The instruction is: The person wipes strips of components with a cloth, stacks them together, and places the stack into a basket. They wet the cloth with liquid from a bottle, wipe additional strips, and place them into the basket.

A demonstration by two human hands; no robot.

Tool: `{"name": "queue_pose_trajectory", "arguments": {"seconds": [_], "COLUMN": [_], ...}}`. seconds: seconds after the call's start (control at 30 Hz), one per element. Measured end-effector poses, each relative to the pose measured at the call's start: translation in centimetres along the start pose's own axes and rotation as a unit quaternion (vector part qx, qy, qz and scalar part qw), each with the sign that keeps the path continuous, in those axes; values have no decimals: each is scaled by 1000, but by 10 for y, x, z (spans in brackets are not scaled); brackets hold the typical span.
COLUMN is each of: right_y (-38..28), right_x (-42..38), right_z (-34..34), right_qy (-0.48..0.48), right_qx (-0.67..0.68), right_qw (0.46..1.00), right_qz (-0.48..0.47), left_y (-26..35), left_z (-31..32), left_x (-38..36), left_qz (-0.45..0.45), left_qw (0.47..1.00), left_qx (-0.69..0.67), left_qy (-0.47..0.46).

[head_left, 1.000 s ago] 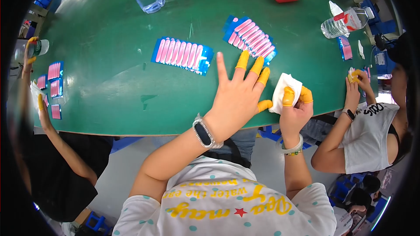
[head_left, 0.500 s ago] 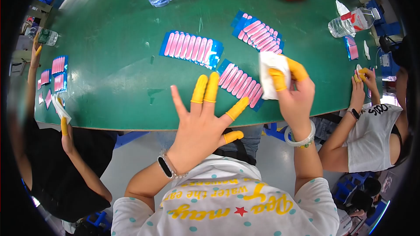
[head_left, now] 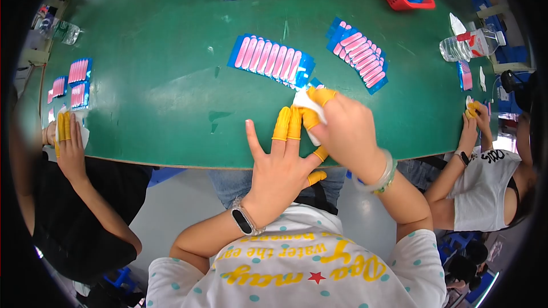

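- Desk (head_left: 142, 80): green top fills the upper two thirds of the frame; its near edge runs across the centre, just below the hands.
- Left hand (head_left: 279, 162): flat, fingers spread, palm down at the near edge, centre frame; yellow finger cots on most fingertips.
- Right hand (head_left: 342, 131): closed, pinching a white cloth (head_left: 305, 101) between thumb and fingers, just right of and above the left hand, touching it.
- Blue card (head_left: 315, 84): mostly hidden under the cloth and right hand; only a corner shows, so its long axis cannot be told. It lies directly beneath the right hand, the nearer one.
- Pink-strip sheet (head_left: 271, 60): just above the hands, long axis running left to lower right.
- Second pink-strip sheet (head_left: 359, 54): upper right, apart from the first.
- Open room: bare green surface left of the hands; edge close below.
- Water bottle (head_left: 468, 44): far right.
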State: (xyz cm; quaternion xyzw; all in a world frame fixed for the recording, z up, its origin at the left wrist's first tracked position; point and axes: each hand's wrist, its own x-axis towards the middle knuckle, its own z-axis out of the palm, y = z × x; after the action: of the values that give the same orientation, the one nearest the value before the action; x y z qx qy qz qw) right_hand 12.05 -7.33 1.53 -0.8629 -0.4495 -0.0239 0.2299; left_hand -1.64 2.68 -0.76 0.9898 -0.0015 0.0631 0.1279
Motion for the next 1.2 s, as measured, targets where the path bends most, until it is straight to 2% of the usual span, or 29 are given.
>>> {"name": "queue_pose_trajectory", "arguments": {"seconds": [0.07,0.13,0.27,0.33,0.37,0.43,0.47,0.53,0.6,0.67,0.8,0.87,0.97,1.0,1.07,1.13,1.2], "right_y": [18,36,42,52,56,61,60,56,56,61,54,50,24,28,42,46,33], "right_x": [14,26,25,25,24,24,23,17,12,6,3,-3,-14,-12,0,-1,-14], "right_z": [-9,-9,-8,-10,-14,-28,-33,-43,-46,-41,-32,-25,-16,-20,-32,-25,-14], "right_qy": [-12,21,53,32,32,32,33,88,70,31,5,21,0,2,-27,6,7], "right_qx": [11,-6,-18,70,70,159,158,221,194,168,107,76,-6,-7,56,62,-32], "right_qw": [996,990,994,994,994,979,979,948,952,973,985,989,999,999,985,985,995], "right_qz": [83,141,89,76,78,124,126,214,226,152,135,123,42,45,162,162,97], "left_y": [2,1,-7,-12,-13,-12,-11,-11,-11,-9,-7,-6,-5,-5,-3,-4,-5], "left_z": [-3,-3,-15,-17,-18,-16,-15,-14,-14,-14,-9,-8,-2,-2,-9,-9,-8], "left_x": [3,3,14,21,23,22,23,23,24,27,29,29,27,28,29,29,28], "left_qz": [-11,-10,1,20,40,41,39,46,55,66,81,76,81,85,72,74,79], "left_qw": [1000,999,998,997,996,996,997,997,997,995,994,995,996,996,996,996,996], "left_qx": [3,-5,-61,-73,-84,-78,-72,-61,-50,-73,-67,-53,-22,-22,-53,-43,-30], "left_qy": [28,31,7,-3,-13,-13,-11,-9,-7,-23,-25,-20,-18,-18,2,-6,-15]}}
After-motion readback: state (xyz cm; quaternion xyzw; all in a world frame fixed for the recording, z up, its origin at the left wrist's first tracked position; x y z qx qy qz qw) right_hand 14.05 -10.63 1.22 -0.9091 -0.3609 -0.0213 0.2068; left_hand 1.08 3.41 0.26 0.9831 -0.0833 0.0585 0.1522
